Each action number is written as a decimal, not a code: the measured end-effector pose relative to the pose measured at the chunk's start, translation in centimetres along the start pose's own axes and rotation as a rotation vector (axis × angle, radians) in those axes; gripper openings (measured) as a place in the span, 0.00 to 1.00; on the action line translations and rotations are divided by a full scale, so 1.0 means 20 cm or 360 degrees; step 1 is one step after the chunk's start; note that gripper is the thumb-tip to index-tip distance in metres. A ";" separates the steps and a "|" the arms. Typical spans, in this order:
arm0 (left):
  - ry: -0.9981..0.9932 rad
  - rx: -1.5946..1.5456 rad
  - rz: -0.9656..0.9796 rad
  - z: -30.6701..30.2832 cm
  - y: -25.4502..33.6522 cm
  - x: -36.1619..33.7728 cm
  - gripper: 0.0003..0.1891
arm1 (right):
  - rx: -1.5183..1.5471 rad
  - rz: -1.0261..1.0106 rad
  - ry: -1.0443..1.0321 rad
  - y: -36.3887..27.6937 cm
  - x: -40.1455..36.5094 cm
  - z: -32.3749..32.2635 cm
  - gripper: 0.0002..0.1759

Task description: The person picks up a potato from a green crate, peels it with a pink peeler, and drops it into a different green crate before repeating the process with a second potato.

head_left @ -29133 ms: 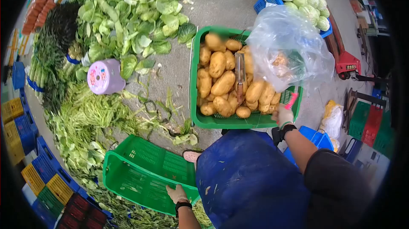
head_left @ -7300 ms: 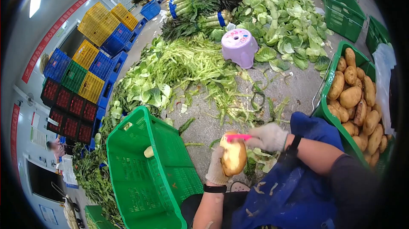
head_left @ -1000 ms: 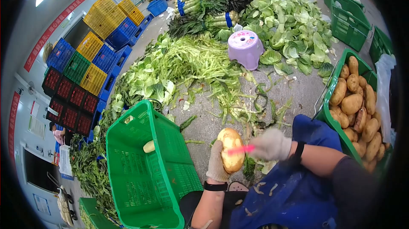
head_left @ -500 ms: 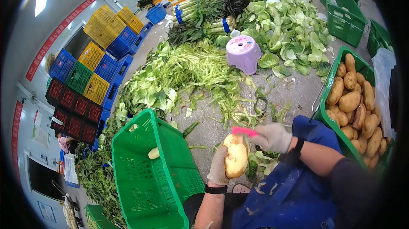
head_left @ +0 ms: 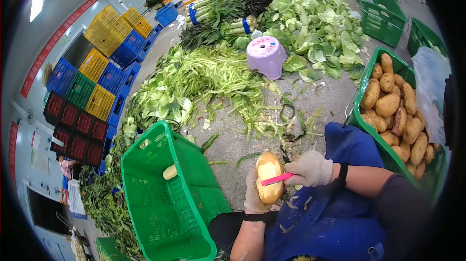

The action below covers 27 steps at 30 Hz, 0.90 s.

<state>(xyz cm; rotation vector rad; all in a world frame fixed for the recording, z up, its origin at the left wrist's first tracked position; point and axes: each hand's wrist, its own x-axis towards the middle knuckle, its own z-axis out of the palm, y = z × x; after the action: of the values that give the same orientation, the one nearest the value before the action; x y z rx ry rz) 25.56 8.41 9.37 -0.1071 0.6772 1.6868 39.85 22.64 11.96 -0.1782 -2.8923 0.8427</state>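
A partly peeled potato (head_left: pixel 270 170) stands upright in my gloved left hand (head_left: pixel 253 194), pale on its upper face and still brown toward the bottom. My gloved right hand (head_left: pixel 310 169) grips a pink peeler (head_left: pixel 277 179), whose head lies across the middle of the potato. To the left, a green crate (head_left: pixel 194 188) holds one peeled potato (head_left: pixel 170 172) against its far side. At my right, another green crate (head_left: pixel 361 97) is heaped with unpeeled potatoes (head_left: pixel 388 105). Bits of peel lie on my blue apron (head_left: pixel 315 217).
Leafy trimmings (head_left: pixel 213 81) and cabbage leaves (head_left: pixel 310 33) cover much of the floor ahead. A purple stool (head_left: pixel 267 57) stands among them, with bundled green stalks (head_left: pixel 228 13) behind. Stacked crates (head_left: pixel 92 76) line the left wall. A plastic bag (head_left: pixel 429 86) hangs over the right crate.
The peeler has moved from the potato's top down to its middle. My right hand has come lower and nearer me. The camera view has shifted slightly.
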 end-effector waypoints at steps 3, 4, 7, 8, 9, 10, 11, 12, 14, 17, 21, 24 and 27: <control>-0.0099 0.0064 -0.0175 -0.08 0.00 0.00 0.31 | 0.0031 0.0694 0.0240 0.13 0.01 0.05 0.20; -0.0104 0.0182 -0.0083 -0.08 -0.01 -0.01 0.31 | 0.0144 0.0622 0.0332 0.14 -0.02 0.04 0.21; -0.0098 0.0329 0.0023 0.00 -0.01 -0.05 0.32 | 0.0234 0.0089 0.0258 0.00 -0.09 -0.01 0.19; -0.0107 0.0344 -0.0004 0.01 -0.01 -0.05 0.30 | 0.0228 0.0099 0.0255 0.01 -0.09 -0.02 0.19; -0.0116 0.0359 -0.0029 0.01 0.00 -0.06 0.28 | 0.0160 0.0381 0.0243 0.04 -0.07 -0.03 0.18; -0.0096 0.0292 -0.0076 0.01 0.01 -0.06 0.27 | 0.0085 0.0657 0.0229 0.07 -0.06 -0.03 0.18; -0.0109 0.0288 -0.0068 0.01 0.01 -0.06 0.27 | -0.0051 0.0709 0.0191 0.13 -0.04 -0.05 0.18; -0.0108 0.0331 -0.0020 0.01 0.01 -0.05 0.27 | 0.0087 0.0552 0.0320 0.11 -0.07 -0.05 0.19; -0.0068 0.0424 -0.0003 0.03 0.02 -0.05 0.28 | 0.0038 0.0239 0.0177 0.06 -0.11 -0.05 0.19; -0.0088 0.0417 -0.0017 -0.02 0.00 -0.05 0.28 | 0.0046 0.0434 0.0202 0.09 -0.11 0.01 0.19; -0.0112 0.0411 -0.0108 -0.01 0.04 0.00 0.27 | 0.0178 0.0387 0.0277 0.06 -0.13 -0.06 0.19; -0.0049 0.0416 -0.0152 -0.02 0.00 -0.02 0.25 | -0.0013 0.0340 0.0109 0.07 -0.12 -0.02 0.19; -0.0082 0.0373 -0.0127 -0.03 0.00 0.00 0.23 | -0.0198 0.0688 0.0056 0.07 -0.09 -0.09 0.19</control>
<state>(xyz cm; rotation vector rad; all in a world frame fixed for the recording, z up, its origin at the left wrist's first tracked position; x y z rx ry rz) 25.32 8.07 8.95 0.0740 0.8159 1.5178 41.90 24.38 12.54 -0.8443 -2.9144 0.7003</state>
